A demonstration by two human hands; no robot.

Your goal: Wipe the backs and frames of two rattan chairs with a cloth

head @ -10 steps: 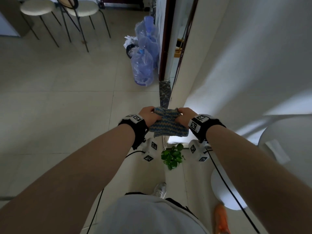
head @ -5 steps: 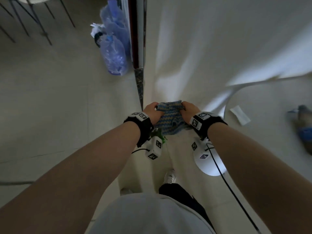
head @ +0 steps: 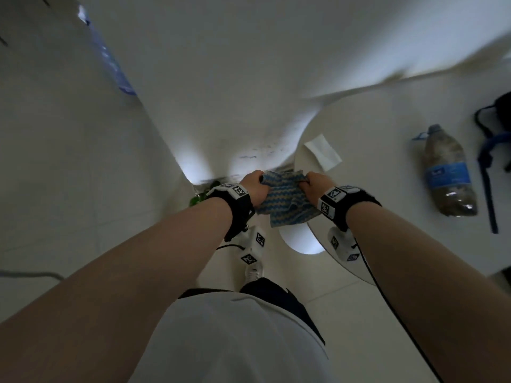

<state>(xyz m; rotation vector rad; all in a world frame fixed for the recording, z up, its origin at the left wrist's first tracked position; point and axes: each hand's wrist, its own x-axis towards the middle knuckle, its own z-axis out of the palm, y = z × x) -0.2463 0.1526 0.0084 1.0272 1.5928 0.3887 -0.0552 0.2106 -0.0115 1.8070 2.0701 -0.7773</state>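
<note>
A blue and beige striped cloth [head: 287, 203] hangs bunched between both hands in front of my body. My left hand [head: 255, 187] grips its left edge and my right hand [head: 316, 186] grips its right edge, both with fingers curled into the fabric. Both wrists wear black bands with printed marker tags. No rattan chair is in view.
A round white table [head: 387, 189] stands at the right, carrying a white paper slip [head: 323, 152], a plastic bottle [head: 448, 172] lying on its side and a dark bag with blue straps [head: 492, 134]. A white wall [head: 249, 64] is ahead; a small green plant [head: 201, 196] sits at its foot.
The view has swung to the right: the water jugs and stools have left the frame, and the table with the bottle and bag has come in. Both hands still hold the cloth.
</note>
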